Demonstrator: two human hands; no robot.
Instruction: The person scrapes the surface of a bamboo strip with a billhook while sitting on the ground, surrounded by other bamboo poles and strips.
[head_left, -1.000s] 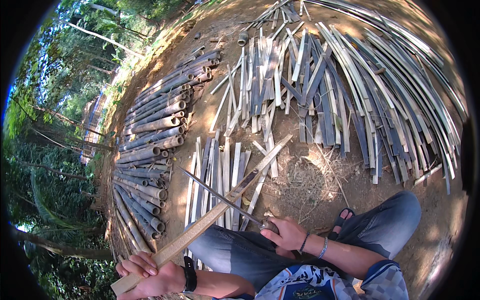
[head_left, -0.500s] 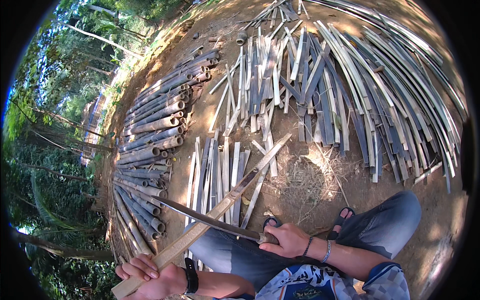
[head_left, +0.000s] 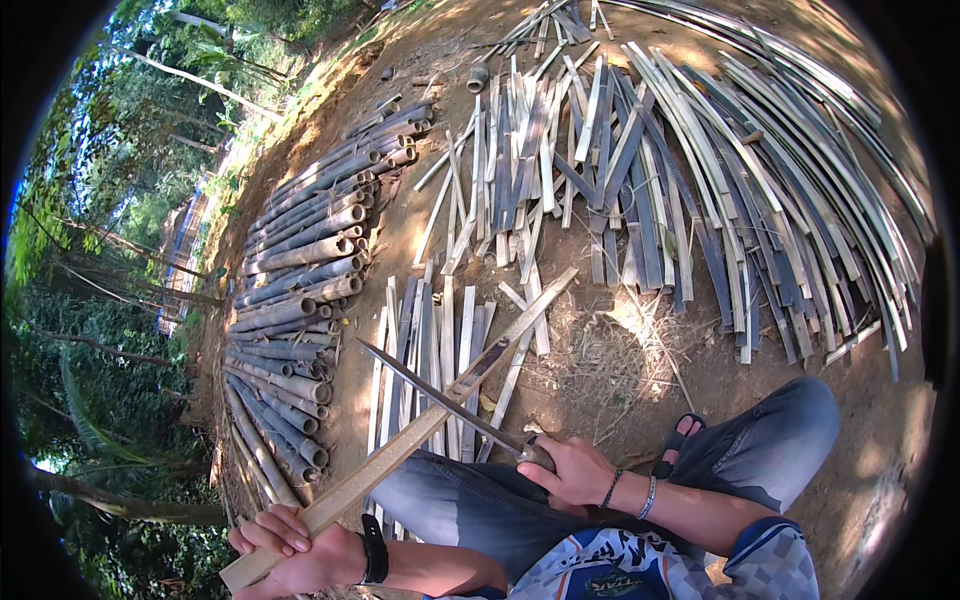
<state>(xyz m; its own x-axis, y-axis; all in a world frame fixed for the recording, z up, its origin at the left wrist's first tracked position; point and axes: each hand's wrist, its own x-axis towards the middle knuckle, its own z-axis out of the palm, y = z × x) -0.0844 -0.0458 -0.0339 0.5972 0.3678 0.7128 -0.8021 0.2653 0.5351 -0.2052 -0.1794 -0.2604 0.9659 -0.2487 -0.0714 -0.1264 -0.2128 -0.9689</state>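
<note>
My left hand [head_left: 290, 545] grips the near end of a long split bamboo slat [head_left: 420, 425] that slants up and to the right over my knees. My right hand [head_left: 570, 470] holds the handle of a long straight knife [head_left: 440, 395]. The blade crosses over the slat near its middle and points up and to the left. I sit on bare earth in grey trousers with a sandalled foot [head_left: 680, 445] out front. A black watch is on my left wrist, bracelets on the right.
A stack of round bamboo poles [head_left: 300, 300] lies to the left. Short split slats [head_left: 430, 340] lie in front of my knees. More slats [head_left: 560, 160] and long thin strips [head_left: 800, 200] fan across the ground ahead and right. Shavings [head_left: 610, 360] litter the middle. Trees stand left.
The knife blade has swung from low and leftward back up across the slat, its tip now higher. The left hand and slat stay almost in place.
</note>
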